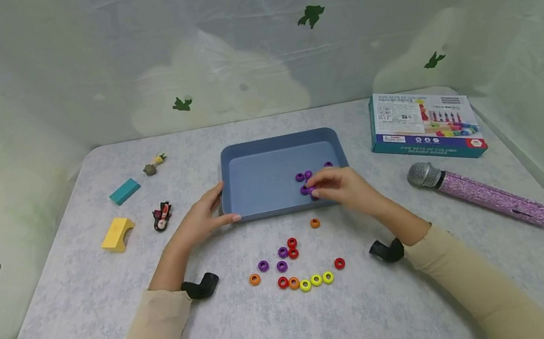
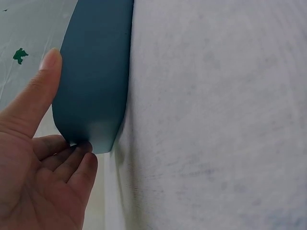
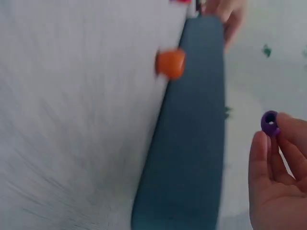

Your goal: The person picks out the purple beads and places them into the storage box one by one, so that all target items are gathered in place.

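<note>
A blue-grey tray (image 1: 264,188) lies at the middle of the table. My left hand (image 1: 205,214) holds its near left corner, the thumb along the near wall and the fingers against the left side; the left wrist view shows the curled fingers at the tray's end. Over the tray's right part, my right hand (image 1: 351,188) pinches a purple bead (image 3: 265,130) between thumb and fingertips. Several purple beads (image 1: 299,177) lie in the tray beneath and around it, some partly hidden by the fingers. An orange bead (image 1: 315,223) lies just outside the near wall.
Loose red beads (image 1: 339,263), yellow beads (image 1: 317,280), and orange and purple ones lie before the tray. At left are a yellow arch block (image 1: 115,235), a teal block (image 1: 124,191) and small figures (image 1: 162,216). A box (image 1: 423,123) and a glittery microphone (image 1: 492,195) lie right.
</note>
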`<state>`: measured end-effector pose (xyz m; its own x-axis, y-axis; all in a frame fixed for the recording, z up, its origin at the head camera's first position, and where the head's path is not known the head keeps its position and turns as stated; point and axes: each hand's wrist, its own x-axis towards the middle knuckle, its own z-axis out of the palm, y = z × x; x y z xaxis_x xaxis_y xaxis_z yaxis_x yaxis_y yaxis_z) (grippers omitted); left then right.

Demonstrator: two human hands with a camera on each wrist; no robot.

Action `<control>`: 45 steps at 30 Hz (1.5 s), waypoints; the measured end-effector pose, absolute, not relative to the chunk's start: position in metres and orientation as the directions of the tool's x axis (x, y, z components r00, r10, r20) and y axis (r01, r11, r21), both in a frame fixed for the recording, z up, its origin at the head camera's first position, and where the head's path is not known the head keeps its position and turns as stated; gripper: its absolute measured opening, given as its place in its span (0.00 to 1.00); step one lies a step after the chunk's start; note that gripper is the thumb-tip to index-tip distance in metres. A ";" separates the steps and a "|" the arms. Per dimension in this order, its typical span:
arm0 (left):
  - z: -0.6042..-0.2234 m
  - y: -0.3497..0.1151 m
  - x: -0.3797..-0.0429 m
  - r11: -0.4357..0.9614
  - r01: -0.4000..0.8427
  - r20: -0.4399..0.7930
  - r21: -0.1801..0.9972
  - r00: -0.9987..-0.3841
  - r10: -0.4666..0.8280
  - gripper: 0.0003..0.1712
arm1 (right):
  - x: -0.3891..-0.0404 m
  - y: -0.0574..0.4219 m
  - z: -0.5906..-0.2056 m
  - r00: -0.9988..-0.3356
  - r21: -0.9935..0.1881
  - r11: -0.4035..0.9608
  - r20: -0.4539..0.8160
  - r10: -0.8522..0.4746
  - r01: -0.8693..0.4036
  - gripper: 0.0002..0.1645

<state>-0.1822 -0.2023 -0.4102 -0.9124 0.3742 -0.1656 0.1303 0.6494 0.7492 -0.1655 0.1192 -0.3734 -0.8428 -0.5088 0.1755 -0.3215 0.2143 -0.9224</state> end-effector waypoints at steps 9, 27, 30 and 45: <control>-0.409 -0.202 -0.182 0.653 0.132 -0.168 0.746 -0.911 0.376 0.54 | -0.235 0.115 -0.411 -0.936 -0.866 0.439 0.085 -0.340 -0.238 0.15; -0.410 -0.203 -0.183 0.654 0.135 -0.169 0.745 -0.909 0.381 0.55 | -0.238 0.107 -0.414 -0.923 -0.811 0.540 0.001 -0.386 -0.227 0.17; -0.410 -0.203 -0.183 0.656 0.136 -0.169 0.743 -0.910 0.379 0.55 | -0.219 0.104 -0.394 -0.901 -0.834 0.471 0.069 -0.429 -0.288 0.18; -0.412 -0.202 -0.184 0.661 0.143 -0.159 0.737 -0.913 0.375 0.54 | -0.146 0.072 -0.406 -0.625 -0.839 0.278 0.091 -0.775 -0.468 0.20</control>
<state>-0.1839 -0.2021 -0.4117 -0.9134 0.3747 -0.1594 0.1426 0.6610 0.7367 -0.1458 0.0722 -0.4059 -0.6249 -0.7754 0.0913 -0.4681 0.2785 -0.8386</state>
